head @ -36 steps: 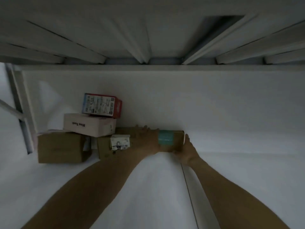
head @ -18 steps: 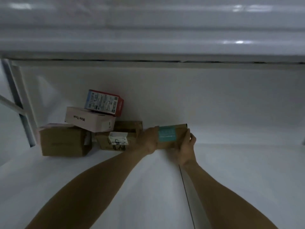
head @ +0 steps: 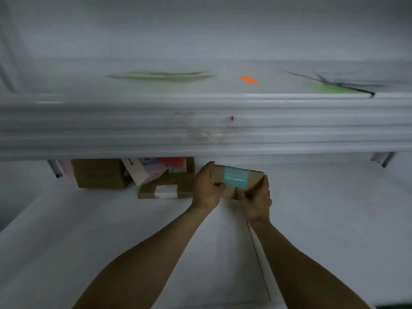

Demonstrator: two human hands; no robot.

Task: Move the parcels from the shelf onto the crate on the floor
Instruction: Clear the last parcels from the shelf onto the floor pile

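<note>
Upper shelf edge (head: 200, 130): wide white rail across view, motion-blurred, hiding tops of goods behind. Lower shelf board (head: 89, 230): white, carrying the parcels. Brown carton (head: 98, 175) at far left, upright; flat brown carton (head: 178, 180) to its right, w/ white label (head: 166, 191) on front face. White-pink box (head: 139, 172) tilted betw. the two, leaning on flat carton; red box (head: 171, 162) above, mostly hidden by rail. Small cardboard parcel (head: 255, 180) w/ teal label (head: 236, 179), just right of flat carton, near shelf centre, gripped at both ends: left hand (head: 206, 190) w/ fingers curled round left end, right hand (head: 256, 200) w/ fingers wrapped round right end, thumb on front face. Contact betw. parcel underside & board: cannot tell. Orange mark (head: 249, 80) & green smear (head: 325, 88) on upper shelf top.
</note>
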